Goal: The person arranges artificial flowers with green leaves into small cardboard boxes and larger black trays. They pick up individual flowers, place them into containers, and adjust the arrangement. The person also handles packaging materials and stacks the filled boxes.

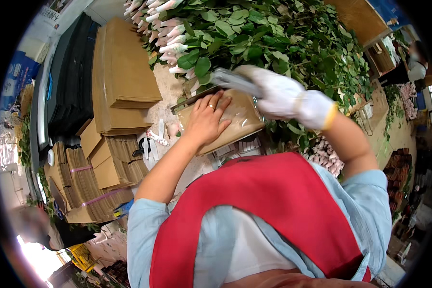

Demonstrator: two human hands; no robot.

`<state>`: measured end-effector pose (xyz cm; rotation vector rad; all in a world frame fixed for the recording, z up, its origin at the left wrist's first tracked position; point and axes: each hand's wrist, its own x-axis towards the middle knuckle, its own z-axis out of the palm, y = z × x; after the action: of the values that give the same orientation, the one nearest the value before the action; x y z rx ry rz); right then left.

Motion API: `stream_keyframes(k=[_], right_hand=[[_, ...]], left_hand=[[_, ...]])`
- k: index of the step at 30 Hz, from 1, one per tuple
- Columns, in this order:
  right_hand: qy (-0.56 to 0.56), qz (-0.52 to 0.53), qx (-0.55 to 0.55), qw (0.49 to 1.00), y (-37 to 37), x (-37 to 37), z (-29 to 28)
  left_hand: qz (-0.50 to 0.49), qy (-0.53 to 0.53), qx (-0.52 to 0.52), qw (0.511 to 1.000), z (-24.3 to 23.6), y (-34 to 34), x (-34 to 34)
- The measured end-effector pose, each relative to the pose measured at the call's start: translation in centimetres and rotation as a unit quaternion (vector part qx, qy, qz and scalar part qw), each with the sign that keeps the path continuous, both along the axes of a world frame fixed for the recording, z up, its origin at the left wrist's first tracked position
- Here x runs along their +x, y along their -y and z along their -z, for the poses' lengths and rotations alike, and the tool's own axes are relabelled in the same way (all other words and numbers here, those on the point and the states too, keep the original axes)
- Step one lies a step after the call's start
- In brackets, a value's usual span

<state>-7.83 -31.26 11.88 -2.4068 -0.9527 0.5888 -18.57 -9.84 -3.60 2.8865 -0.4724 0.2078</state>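
Red apron [264,177] up close; beyond, brown film-covered cardboard [241,120] under flat-spread left hand [205,122], gripping nothing; blurred stapler-like metal tool [239,82] inside clenched, gloved right hand [278,93]. Could pinch bare fingertips [225,101] if swung too close.

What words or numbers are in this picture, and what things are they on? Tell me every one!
White sheet, upper left: large dark writing, which I won't copy out.
Blue packaging at the left: pale marks, too blurred to read.
Silver tool in the gloved right hand: blurred, no words I can make out.
Brown wrapped pack under the left hand: no writing I can see.
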Motion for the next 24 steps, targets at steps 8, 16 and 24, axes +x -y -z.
stream_keyframes(k=[8, 16, 24], right_hand=[[-0.061, -0.132, -0.260, 0.955, 6.2, 6.4, 4.1], [-0.184, -0.128, -0.190, 0.956, 4.5, 7.7, 4.2], [0.054, -0.148, -0.256, 0.954, 3.0, 6.1, 5.7]], left_hand=[[0.004, 0.000, -0.061, 0.998, 1.3, -0.9, -0.2], [-0.002, -0.035, -0.093, 0.995, 0.2, -0.7, 0.1], [-0.015, 0.009, -0.063, 0.998, 2.8, -0.5, 0.2]])
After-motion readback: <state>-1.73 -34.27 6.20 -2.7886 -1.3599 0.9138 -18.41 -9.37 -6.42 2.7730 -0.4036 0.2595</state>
